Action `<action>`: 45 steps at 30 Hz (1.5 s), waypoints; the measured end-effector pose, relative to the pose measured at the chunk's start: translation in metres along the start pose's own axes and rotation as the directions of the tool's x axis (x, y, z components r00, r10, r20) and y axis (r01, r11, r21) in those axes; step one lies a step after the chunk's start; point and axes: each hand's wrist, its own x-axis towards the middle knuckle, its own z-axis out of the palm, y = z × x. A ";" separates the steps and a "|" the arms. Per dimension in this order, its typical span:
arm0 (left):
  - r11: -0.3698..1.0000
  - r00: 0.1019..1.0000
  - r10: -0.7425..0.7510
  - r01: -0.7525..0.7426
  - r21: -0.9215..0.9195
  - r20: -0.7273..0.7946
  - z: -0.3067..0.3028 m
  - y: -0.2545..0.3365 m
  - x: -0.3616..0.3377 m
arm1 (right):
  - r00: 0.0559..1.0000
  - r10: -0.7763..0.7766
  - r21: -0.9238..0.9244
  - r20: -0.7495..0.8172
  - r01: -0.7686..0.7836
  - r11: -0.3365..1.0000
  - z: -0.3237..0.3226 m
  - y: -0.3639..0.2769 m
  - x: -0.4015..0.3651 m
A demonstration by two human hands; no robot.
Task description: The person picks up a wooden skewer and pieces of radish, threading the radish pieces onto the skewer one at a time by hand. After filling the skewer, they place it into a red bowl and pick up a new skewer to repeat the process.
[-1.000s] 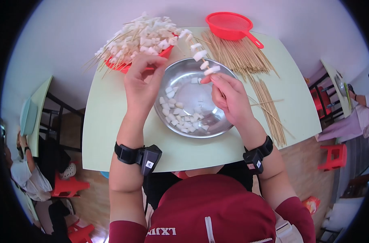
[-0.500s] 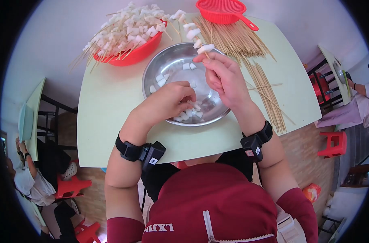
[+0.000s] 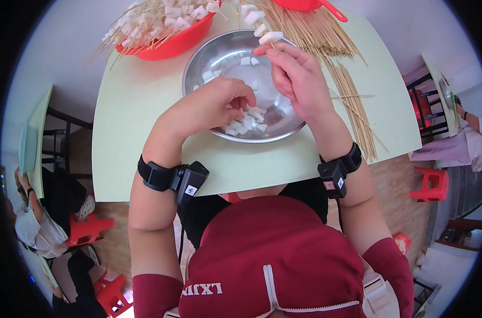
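A steel bowl [image 3: 190, 64] holds white chunks [image 3: 238, 129], most of them heaped near its front edge. Over that heap my left hand [image 3: 222, 100] is curled, its thumb and fingers slightly apart, reaching down to the chunks; whether a piece is between the fingertips cannot be made out. My right hand [image 3: 299, 74] is closed in a pinch on the lower end of a bamboo skewer, above the right side of the bowl. Several white chunks [image 3: 271, 37] are threaded on this skewer, which points up and away.
Behind the bowl at left, a red basin [image 3: 172, 49] is piled with loaded skewers. Bare bamboo skewers [image 3: 326, 34] lie at the back right, others [image 3: 357, 114] right of the bowl. A red strainer [image 3: 299, 4] is behind them. Other people sit at far left and right.
The view has tilted, so the table sits higher in it. My left hand has lifted slightly from the heap, its fingers a little wider apart. My right hand still holds the skewer.
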 end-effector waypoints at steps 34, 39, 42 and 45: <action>0.779 0.315 -0.123 -0.556 -0.288 -0.941 -0.055 -0.004 -0.014 | 0.985 0.015 -0.405 0.169 0.056 0.913 0.017 -0.009 -0.018; 0.796 0.314 -0.078 -0.552 -0.249 -0.946 -0.053 0.001 -0.016 | 0.987 0.014 -0.402 0.163 0.053 0.914 0.018 -0.008 -0.018; 0.801 0.340 -0.081 -0.537 -0.264 -0.937 -0.051 0.003 -0.016 | 0.989 -0.001 -0.401 0.148 0.061 0.914 0.018 -0.010 -0.018; 0.803 0.334 -0.088 -0.533 -0.265 -0.939 -0.050 0.005 -0.015 | 0.989 0.000 -0.395 0.149 0.059 0.917 0.018 -0.010 -0.018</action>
